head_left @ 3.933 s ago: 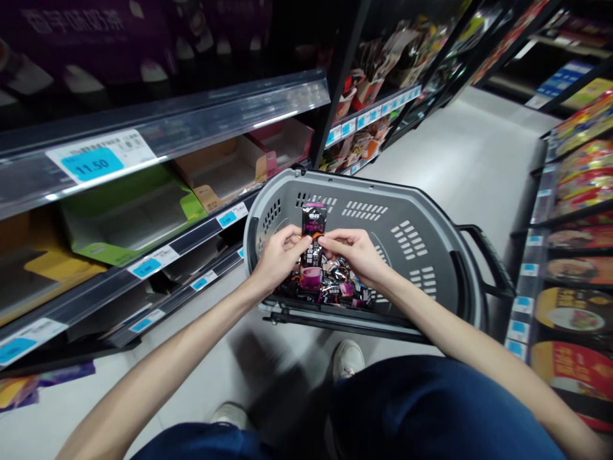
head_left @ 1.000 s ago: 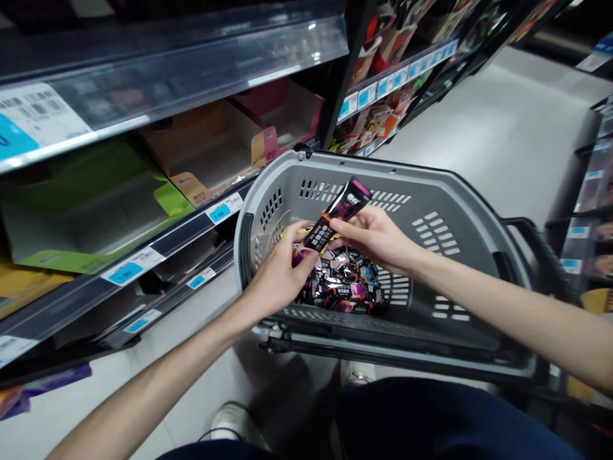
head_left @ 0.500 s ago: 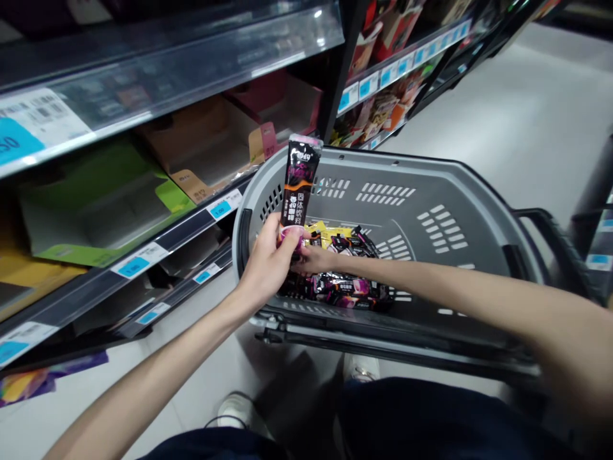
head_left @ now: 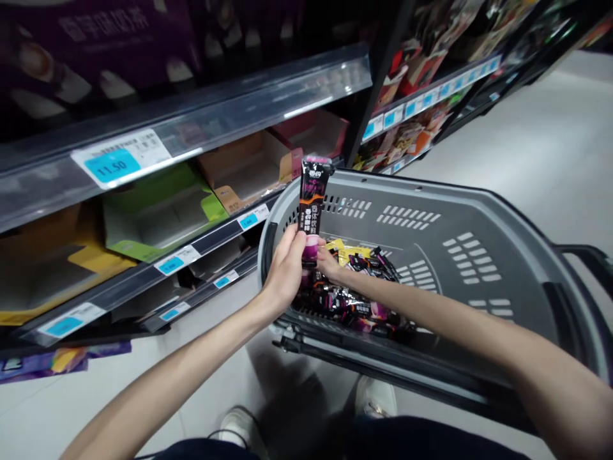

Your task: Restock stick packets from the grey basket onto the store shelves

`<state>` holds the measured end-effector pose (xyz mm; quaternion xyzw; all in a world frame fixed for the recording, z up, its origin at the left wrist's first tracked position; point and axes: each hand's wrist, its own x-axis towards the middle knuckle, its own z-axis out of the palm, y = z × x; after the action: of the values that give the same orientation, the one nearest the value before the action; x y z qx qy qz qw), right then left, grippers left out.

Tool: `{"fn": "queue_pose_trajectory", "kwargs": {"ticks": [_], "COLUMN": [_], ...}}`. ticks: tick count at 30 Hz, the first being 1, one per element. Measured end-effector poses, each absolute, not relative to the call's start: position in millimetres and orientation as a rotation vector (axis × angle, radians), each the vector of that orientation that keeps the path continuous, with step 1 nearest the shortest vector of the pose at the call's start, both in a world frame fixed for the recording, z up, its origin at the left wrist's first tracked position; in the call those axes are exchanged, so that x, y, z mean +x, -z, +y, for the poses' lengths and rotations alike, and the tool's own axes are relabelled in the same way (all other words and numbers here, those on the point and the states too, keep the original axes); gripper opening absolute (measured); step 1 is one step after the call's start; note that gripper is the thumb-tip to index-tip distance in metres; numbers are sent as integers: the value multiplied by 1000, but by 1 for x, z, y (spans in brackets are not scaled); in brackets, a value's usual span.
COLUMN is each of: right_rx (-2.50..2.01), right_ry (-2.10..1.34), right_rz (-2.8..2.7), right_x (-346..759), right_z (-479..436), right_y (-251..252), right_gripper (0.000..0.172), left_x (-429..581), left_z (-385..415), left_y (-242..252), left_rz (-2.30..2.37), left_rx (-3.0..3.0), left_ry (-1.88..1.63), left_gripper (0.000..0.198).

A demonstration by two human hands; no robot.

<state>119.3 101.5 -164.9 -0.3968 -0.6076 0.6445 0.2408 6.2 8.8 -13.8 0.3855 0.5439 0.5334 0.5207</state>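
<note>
Sachet: a slim black-and-purple drink sachet (head_left: 313, 198) stands nearly upright above the basket's left end, leaning slightly right; in view, its top overlaps the far rim.
Left hand: the left hand (head_left: 286, 265) pinches the sachet's lower part, thumb in front.
Right hand: the right hand (head_left: 329, 263) has bent fingers at the sachet's lower right edge; whether they grip it, I cannot tell.
Below the hands: a heap of glossy dark sachets (head_left: 352, 305), with yellow sachets (head_left: 347, 250) behind, fills the basket's left part.
Shelves at left: open cartons, yellow (head_left: 43, 265), green (head_left: 156, 214), brown (head_left: 249, 171) and pink (head_left: 318, 135), sit in a row under a clear shelf edge (head_left: 239, 108) with a price label (head_left: 119, 160) reading 11.50.
In the way: the shelf fronts stand close along the basket's left; the right forearm crosses over its near side.
Basket edges: the grey basket (head_left: 428, 236) has a raised rim all round and a black handle (head_left: 587, 262) at its right end.
Open room: bare basket wall and floor lie right of the heap; pale aisle floor (head_left: 550, 153) spreads beyond the far rim.
Underfoot: two pale shoes (head_left: 376, 396) stand near the basket's near side.
</note>
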Motion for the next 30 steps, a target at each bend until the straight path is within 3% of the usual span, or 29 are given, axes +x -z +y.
{"fn": "queue_pose_trajectory", "kwargs": {"ticks": [4,13,26,30], "right_rx": [-1145,-751,-869,-897], "right_ry": [-1489,-1443,-1624,-1593], "right_rz": [-1487,-1384,-1180,-1295], "right_x": [124,113,117,116], "right_z": [130,121,121,114], "right_y": [128,5,-4,-12], "right_gripper": [44,45,48,40], "left_x": [7,9,11,10], "left_z": [8,9,9,7], "left_y": [12,15,19,21], "left_rz": [1300,1276,1179,1185], "left_rx": [850,830,944,968], "left_ry": [-1358,-1444,-1409,-1395], "left_gripper": [21,28,29,25]}}
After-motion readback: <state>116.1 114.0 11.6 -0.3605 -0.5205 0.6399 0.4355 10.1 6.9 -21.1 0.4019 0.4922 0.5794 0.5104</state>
